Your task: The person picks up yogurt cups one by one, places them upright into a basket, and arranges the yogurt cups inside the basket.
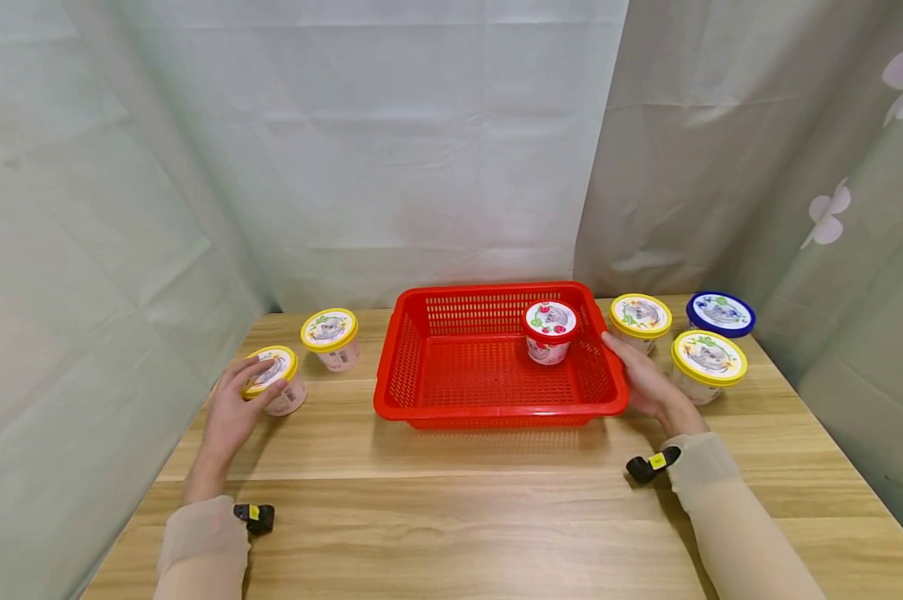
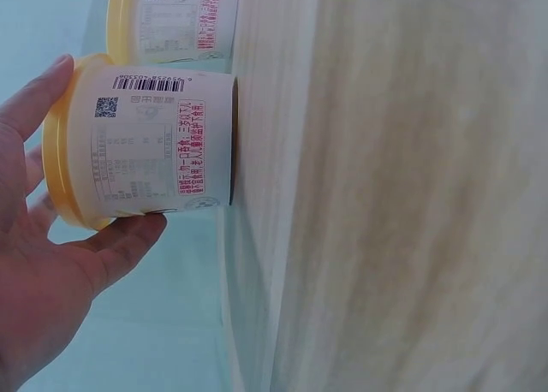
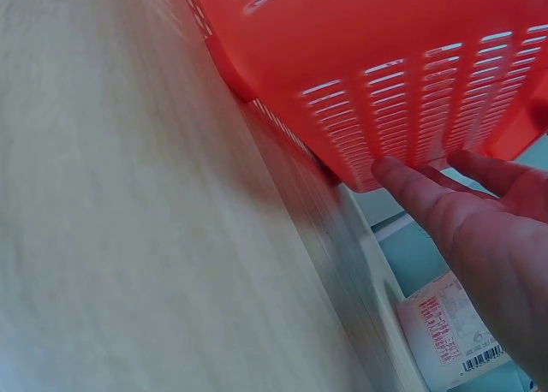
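Observation:
At the table's left side my left hand (image 1: 231, 410) grips a yellow-lidded paper tub (image 1: 287, 398), thumb on one side of the lid and fingers on the other. The left wrist view shows the barcode and printed label of this tub (image 2: 141, 144). My right hand (image 1: 641, 379) touches the right end of the red plastic basket (image 1: 489, 411) from outside, below the rim. Its fingers (image 3: 419, 191) lie fairly straight against the slotted wall in the right wrist view. Inside the basket, toward the right, stands a red-lidded tub (image 1: 549, 333).
Another yellow-lidded tub (image 1: 331, 337) stands behind the one in my left hand. Right of the basket are a yellow-lidded tub (image 1: 641, 317), a larger-looking yellow-lidded tub (image 1: 709, 362) and a blue-lidded tub (image 1: 721, 314). Pale curtains (image 1: 361, 150) enclose the wooden table (image 1: 436, 517).

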`<move>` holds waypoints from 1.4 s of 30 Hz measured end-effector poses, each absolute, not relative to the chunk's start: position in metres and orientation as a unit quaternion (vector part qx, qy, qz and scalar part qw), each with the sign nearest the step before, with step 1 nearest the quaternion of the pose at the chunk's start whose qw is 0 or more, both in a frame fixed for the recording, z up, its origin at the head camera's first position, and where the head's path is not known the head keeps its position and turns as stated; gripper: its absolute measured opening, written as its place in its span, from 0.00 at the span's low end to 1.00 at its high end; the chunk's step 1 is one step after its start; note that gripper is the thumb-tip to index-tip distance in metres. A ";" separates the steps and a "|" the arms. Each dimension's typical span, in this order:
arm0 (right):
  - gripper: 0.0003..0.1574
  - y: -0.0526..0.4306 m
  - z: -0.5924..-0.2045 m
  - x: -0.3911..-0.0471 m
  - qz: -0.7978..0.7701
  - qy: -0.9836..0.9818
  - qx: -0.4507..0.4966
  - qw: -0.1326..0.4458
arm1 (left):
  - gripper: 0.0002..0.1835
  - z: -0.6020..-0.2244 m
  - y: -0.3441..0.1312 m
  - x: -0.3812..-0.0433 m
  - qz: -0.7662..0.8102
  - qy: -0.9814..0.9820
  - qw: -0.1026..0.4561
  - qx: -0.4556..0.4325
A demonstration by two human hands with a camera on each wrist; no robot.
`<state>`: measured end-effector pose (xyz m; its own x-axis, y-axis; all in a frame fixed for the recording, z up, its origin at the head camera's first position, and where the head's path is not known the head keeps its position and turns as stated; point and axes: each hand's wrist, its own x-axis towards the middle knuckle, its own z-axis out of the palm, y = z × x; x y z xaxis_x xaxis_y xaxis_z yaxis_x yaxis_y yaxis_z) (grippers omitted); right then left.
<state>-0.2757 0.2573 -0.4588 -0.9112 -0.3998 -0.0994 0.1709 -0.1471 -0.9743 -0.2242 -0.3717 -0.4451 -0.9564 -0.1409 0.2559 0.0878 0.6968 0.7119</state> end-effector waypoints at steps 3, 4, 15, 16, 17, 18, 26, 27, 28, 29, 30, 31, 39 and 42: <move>0.34 0.257 -0.458 -0.276 -0.748 0.630 -0.087 0.191 | 0.31 -0.445 -0.371 -0.224 -0.385 -0.911 0.149 0.015; 0.34 0.257 -0.458 -0.276 -0.747 0.631 -0.086 0.191 | 0.31 -0.445 -0.371 -0.224 -0.385 -0.911 0.150 0.014; 0.39 0.259 -0.457 -0.276 -0.742 0.636 -0.084 0.195 | 0.33 -0.440 -0.371 -0.222 -0.382 -0.911 0.154 0.015; 0.39 0.259 -0.457 -0.276 -0.741 0.637 -0.083 0.195 | 0.33 -0.439 -0.371 -0.223 -0.382 -0.911 0.154 0.016; 0.39 0.259 -0.457 -0.276 -0.741 0.638 -0.082 0.195 | 0.33 -0.438 -0.371 -0.223 -0.380 -0.912 0.155 0.016; 0.39 0.259 -0.457 -0.276 -0.740 0.639 -0.081 0.195 | 0.33 -0.438 -0.371 -0.223 -0.380 -0.911 0.156 0.016; 0.38 0.259 -0.458 -0.278 -0.743 0.634 -0.089 0.198 | 0.32 -0.434 -0.372 -0.223 -0.383 -0.909 0.166 0.013; 0.38 0.259 -0.458 -0.278 -0.743 0.632 -0.091 0.198 | 0.32 -0.433 -0.372 -0.223 -0.385 -0.908 0.167 0.013; 0.38 0.259 -0.458 -0.278 -0.744 0.632 -0.092 0.197 | 0.32 -0.433 -0.372 -0.223 -0.386 -0.907 0.169 0.012; 0.38 0.259 -0.458 -0.278 -0.744 0.631 -0.093 0.197 | 0.32 -0.432 -0.372 -0.223 -0.388 -0.906 0.171 0.011; 0.38 0.259 -0.458 -0.278 -0.745 0.631 -0.093 0.197 | 0.32 -0.431 -0.372 -0.223 -0.389 -0.905 0.174 0.008; 0.38 0.259 -0.459 -0.278 -0.745 0.631 -0.093 0.197 | 0.31 -0.429 -0.372 -0.223 -0.392 -0.903 0.176 0.006; 0.39 0.259 -0.458 -0.277 -0.748 0.627 -0.093 0.199 | 0.31 -0.421 -0.369 -0.222 -0.397 -0.900 0.182 0.001; 0.37 0.258 -0.458 -0.277 -0.752 0.622 -0.092 0.198 | 0.31 -0.417 -0.368 -0.221 -0.399 -0.898 0.186 0.001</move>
<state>-0.2769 0.2582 -0.4582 -0.9050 -0.4117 -0.1074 0.1824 -0.1475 -0.9721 -0.2207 -0.3676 -0.4173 -0.9305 -0.1501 0.3342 0.1476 0.6813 0.7169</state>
